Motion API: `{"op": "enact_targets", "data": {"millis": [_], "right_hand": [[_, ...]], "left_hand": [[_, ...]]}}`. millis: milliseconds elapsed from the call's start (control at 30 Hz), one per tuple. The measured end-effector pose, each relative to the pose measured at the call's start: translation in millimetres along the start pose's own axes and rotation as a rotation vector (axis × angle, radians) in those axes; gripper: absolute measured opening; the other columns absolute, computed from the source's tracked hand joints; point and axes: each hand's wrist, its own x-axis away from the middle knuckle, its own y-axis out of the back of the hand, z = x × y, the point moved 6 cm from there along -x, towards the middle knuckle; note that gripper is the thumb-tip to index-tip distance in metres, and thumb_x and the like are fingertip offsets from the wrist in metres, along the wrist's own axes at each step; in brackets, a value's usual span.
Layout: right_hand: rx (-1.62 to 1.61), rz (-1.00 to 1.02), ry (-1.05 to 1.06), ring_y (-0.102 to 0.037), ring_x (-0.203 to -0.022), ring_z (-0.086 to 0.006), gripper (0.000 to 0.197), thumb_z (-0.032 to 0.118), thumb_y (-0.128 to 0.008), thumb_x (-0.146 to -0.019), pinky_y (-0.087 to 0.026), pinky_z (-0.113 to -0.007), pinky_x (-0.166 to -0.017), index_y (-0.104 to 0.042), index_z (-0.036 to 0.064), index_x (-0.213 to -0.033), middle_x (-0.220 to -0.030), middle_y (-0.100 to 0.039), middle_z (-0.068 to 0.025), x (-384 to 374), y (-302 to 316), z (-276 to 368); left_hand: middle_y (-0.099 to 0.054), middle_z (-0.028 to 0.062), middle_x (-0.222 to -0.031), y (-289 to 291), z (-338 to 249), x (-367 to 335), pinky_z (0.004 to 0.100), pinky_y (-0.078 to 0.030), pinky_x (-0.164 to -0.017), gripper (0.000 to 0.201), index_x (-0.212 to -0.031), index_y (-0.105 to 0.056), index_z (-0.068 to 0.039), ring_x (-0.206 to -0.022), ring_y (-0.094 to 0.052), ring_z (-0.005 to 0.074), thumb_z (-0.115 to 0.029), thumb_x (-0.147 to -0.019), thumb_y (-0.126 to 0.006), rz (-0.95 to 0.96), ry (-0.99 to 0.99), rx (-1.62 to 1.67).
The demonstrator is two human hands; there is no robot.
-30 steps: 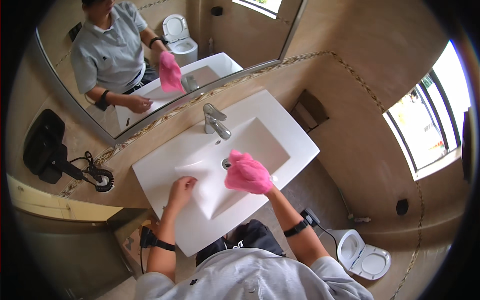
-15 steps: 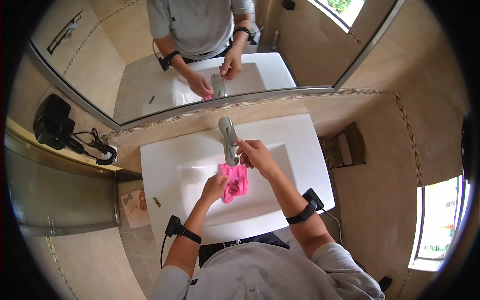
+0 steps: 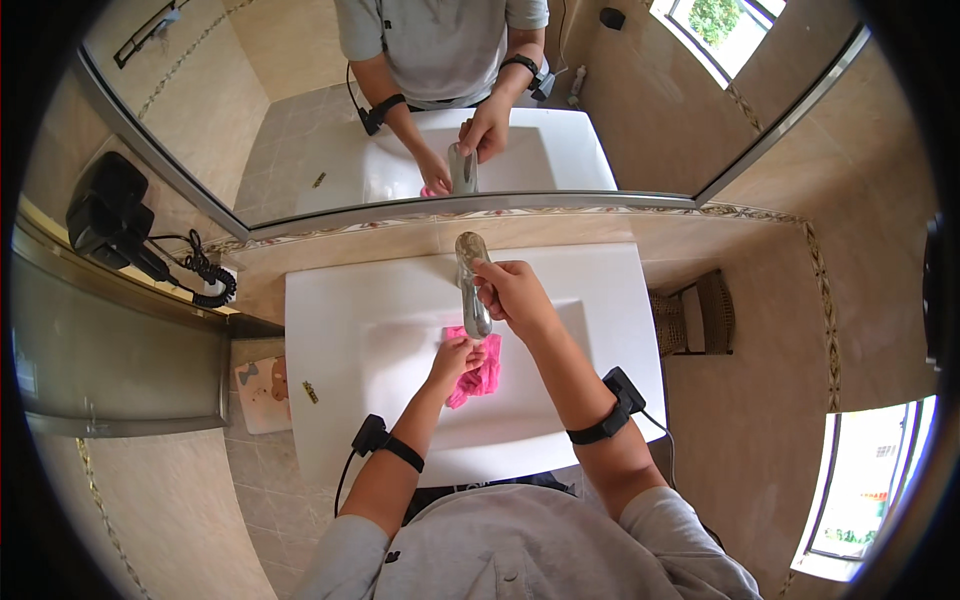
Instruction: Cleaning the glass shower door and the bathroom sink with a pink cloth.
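Right hand (image 3: 515, 295) wrapped around the shiny tap (image 3: 470, 285), mid frame. Left hand (image 3: 455, 355) pinching the pink cloth (image 3: 480, 372), bunched just under the spout in the white sink (image 3: 340, 330). Moved off the bowl half a second back, up to the tap now. Mirror (image 3: 300, 130) above, black hair dryer (image 3: 110, 215) upper left.

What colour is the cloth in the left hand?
Pink; the cloth shows best in the head view, under the faucet.
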Motion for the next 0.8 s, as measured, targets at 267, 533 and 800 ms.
{"op": "enact_targets", "data": {"millis": [267,533,800], "right_hand": [[-0.055,-0.050,0.016,-0.043,-0.043,-0.0092,0.041,0.040,-0.054,-0.097,-0.031,-0.024,-0.040,-0.058,0.0021,-0.080,-0.056,-0.052,-0.0029,13,4,-9],[-0.532,-0.174,-0.301,-0.065,-0.070,-0.0208,0.016,0.007,-0.054,-0.092,-0.057,-0.029,-0.059,-0.058,-0.0066,-0.100,-0.080,-0.061,-0.0107,-5,43,-228],[-0.796,-0.064,-0.400,-0.039,-0.038,-0.0113,0.030,0.034,-0.055,-0.093,-0.031,-0.024,-0.038,-0.059,0.0098,-0.077,-0.051,-0.039,0.0023,-45,29,-297]], "left_hand": [[-0.065,0.0127,-0.090,7,27,-26,0.0370,-0.057,-0.075,0.014,-0.098,-0.064,0.003,-0.083,-0.065,0.0227,-0.003,-0.092,-0.053,-0.061,0.013,0.177],[-0.060,0.0036,-0.077,4,58,-26,0.0219,-0.042,-0.048,0.018,-0.102,-0.062,-0.002,-0.054,-0.053,0.0105,-0.010,-0.097,-0.047,-0.115,0.105,0.538],[-0.059,0.0007,-0.072,-49,-1,45,0.0232,-0.043,-0.049,0.031,-0.109,-0.062,-0.010,-0.053,-0.052,0.0115,-0.036,-0.100,-0.048,-0.130,0.276,0.797]]}}
